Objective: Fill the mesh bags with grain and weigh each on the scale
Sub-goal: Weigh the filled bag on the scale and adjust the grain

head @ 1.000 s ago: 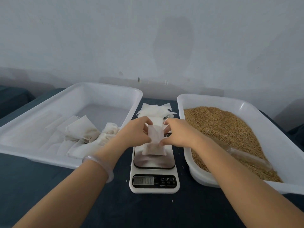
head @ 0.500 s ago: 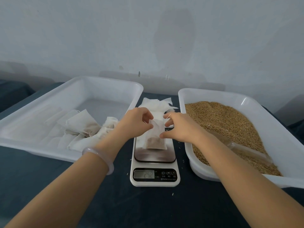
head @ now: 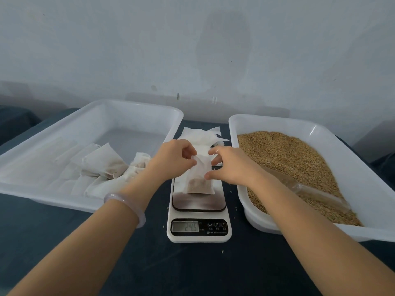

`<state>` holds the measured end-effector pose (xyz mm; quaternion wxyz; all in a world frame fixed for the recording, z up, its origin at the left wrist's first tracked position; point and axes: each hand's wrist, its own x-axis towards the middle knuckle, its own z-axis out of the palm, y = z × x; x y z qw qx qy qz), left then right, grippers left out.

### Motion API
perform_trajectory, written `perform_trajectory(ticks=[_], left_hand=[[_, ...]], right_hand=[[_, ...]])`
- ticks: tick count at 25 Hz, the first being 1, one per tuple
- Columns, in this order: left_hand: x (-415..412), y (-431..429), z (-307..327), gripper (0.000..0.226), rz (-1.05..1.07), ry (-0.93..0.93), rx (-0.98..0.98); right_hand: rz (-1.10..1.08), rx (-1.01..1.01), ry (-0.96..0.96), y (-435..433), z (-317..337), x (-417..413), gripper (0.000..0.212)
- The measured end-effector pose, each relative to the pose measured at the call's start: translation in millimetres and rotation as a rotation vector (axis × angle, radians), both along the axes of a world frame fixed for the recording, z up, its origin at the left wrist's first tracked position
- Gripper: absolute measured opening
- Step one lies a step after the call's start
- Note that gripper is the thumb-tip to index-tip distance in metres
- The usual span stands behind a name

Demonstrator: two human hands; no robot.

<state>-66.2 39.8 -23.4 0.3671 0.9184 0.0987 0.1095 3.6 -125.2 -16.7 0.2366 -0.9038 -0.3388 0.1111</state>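
Observation:
A small white mesh bag (head: 198,180) with grain in its bottom stands on the plate of the white scale (head: 199,237), whose display reads 24.5. My left hand (head: 176,160) pinches the bag's top left corner. My right hand (head: 227,166) hovers at the bag's right side, its fingers spread and the thumb touching the bag's edge. Brown grain (head: 288,159) fills the white tray (head: 235,124) on the right. A clear scoop (head: 316,193) lies half buried in it.
A second white tray (head: 85,110) on the left holds several filled bags (head: 106,164). A stack of empty bags (head: 201,135) lies behind the scale, between the trays. Stray grains dot the dark cloth around the scale. A wall rises close behind.
Both hands lowered the bag onto the scale plate. My right hand has let go and spread its fingers. The reading settled from about 24.0 to 24.5.

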Motion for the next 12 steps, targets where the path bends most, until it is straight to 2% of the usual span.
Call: perform_trajectory(ticks=[6, 9, 12], left_hand=[[0.5, -0.7, -1.9, 0.012, -0.009, -0.023, -0.013], [-0.7, -2.7, -2.8, 0.020, -0.011, -0.039, -0.041], [-6.1, -1.9, -0.5, 0.027, -0.005, -0.083, -0.063]], right_hand=[[-0.003, -0.006, -0.002, 2.3, -0.9, -1.7, 0.071], [-0.005, 0.002, -0.041, 5.3, -1.7, -4.8, 0.056], [-0.006, 0.038, -0.088, 4.3, -1.2, -4.8, 0.031]])
